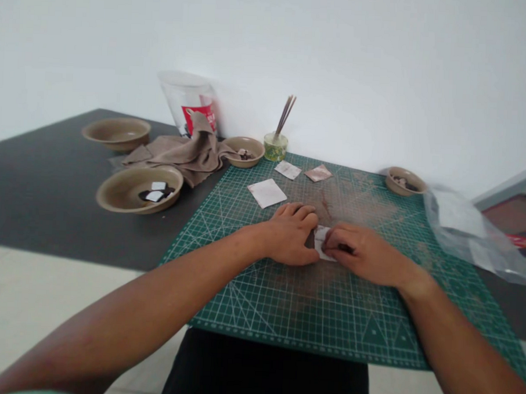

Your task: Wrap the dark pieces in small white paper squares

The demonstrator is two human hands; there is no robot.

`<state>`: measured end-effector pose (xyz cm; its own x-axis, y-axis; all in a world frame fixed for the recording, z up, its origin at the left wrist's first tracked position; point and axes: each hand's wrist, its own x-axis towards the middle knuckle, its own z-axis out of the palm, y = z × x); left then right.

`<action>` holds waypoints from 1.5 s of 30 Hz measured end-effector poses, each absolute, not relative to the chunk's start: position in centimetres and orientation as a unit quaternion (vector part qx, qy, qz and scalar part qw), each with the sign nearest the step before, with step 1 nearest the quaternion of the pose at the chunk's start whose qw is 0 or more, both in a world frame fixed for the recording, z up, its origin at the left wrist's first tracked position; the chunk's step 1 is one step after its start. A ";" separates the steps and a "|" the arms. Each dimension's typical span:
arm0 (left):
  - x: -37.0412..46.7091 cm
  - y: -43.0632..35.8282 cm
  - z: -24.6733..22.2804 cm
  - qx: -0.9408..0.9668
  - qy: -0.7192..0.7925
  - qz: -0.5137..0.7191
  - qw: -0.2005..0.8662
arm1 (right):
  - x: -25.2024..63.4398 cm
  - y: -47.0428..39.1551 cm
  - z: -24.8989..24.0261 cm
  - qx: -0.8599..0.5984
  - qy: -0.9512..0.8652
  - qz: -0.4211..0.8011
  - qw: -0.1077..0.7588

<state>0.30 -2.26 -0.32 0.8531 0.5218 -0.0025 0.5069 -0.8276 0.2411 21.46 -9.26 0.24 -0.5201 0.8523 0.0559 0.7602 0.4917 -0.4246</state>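
Note:
A small white square tile or card [320, 237] with dark marks lies on the green cutting mat [258, 301]. My left hand [291, 236] lies flat beside it, fingers spread, with the thumb and a fingertip at its left edge. Over the square's right part, my right hand [359, 250] is closed in a pinch; a small dark thing seems to be between its fingers, too hidden to name. Farther back lie a larger white square [267, 193], a marked white square [287, 169] and a brownish one [318, 173].
At left stand a bowl with black and white pieces [115, 193], another bowl [116, 127], a brown cloth [173, 152] and a clear bucket [174, 97]. Small bowls [242, 161] [398, 188] hold bits. A green jar [275, 148] holds thin sticks. A plastic bag [457, 229] lies right.

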 end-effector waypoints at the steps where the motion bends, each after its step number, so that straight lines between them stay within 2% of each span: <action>1: 0.3 -2.2 -0.4 0.955 0.271 0.032 0.115 | 21.1 -9.1 0.0 -0.470 -0.855 0.172 0.138; 6: 0.4 -2.1 -0.6 0.953 0.275 0.030 0.124 | 21.2 -8.2 -0.1 -0.552 -0.816 0.088 0.145; 13: 0.3 -2.1 -0.6 0.956 0.268 0.034 0.115 | 21.1 -9.4 0.6 -0.482 -0.854 0.156 0.121; 19: 0.3 -2.2 -0.5 0.953 0.277 0.030 0.122 | 21.5 -8.8 0.2 -0.565 -0.811 0.076 0.134; 25: 0.3 -2.2 -0.4 0.955 0.270 0.035 0.121 | 21.0 -9.3 0.5 -0.473 -0.856 0.171 0.122; 30: 0.3 -2.2 -0.4 0.953 0.276 0.031 0.118 | 21.1 -8.7 0.3 -0.544 -0.819 0.108 0.145; 36: 0.3 -2.3 -0.2 0.955 0.269 0.031 0.123 | 21.0 -9.2 0.7 -0.467 -0.853 0.195 0.127; 41: 0.3 -2.2 -0.3 0.954 0.274 0.030 0.121 | 21.3 -8.7 0.7 -0.532 -0.827 0.120 0.140; 45: 0.3 -2.2 -0.3 0.954 0.271 0.027 0.124 | 22.0 -9.1 1.2 -0.490 -0.847 0.182 0.098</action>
<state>0.30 -2.23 -0.30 0.8512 0.5247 -0.0152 0.5111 -0.8219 0.2514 21.99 -9.15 1.22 -0.5005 0.8657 -0.0125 0.7944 0.4535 -0.4040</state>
